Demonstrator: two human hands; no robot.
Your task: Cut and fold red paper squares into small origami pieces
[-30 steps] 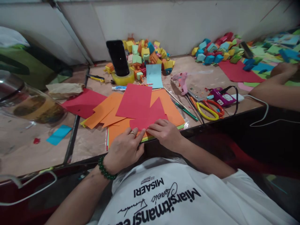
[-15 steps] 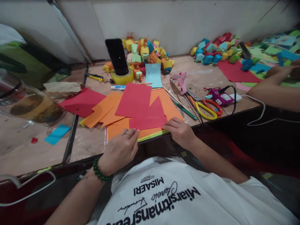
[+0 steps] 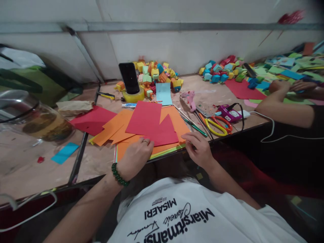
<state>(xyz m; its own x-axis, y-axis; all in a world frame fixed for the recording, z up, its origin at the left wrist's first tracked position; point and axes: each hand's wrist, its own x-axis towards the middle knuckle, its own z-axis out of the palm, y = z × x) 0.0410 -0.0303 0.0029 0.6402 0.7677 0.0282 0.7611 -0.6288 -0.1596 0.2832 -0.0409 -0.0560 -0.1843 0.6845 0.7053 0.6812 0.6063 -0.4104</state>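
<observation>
A folded piece of red paper (image 3: 163,134) with a pointed upper corner lies on a stack of orange sheets (image 3: 174,114) at the table's front edge. My left hand (image 3: 136,157), with a ring and a green bead bracelet, has its fingers closed at the red paper's lower left corner. Just right of that paper hovers my right hand (image 3: 199,150). Its fingers are bent and apart, near the orange sheet's edge, and nothing shows between them. Another flat red sheet (image 3: 144,116) overlaps the folded one.
Behind are a phone (image 3: 129,78) on a yellow tape roll (image 3: 133,97) and a heap of small paper boxes (image 3: 154,75). To the right lie a pink glue gun (image 3: 189,100), scissors (image 3: 216,127) and a purple power adapter (image 3: 230,114). A co-worker's arm (image 3: 283,108) is farther right.
My right hand has let go of the red paper's right corner and moved slightly right. My left hand stays at the left corner. The view has tilted up, showing more wall.
</observation>
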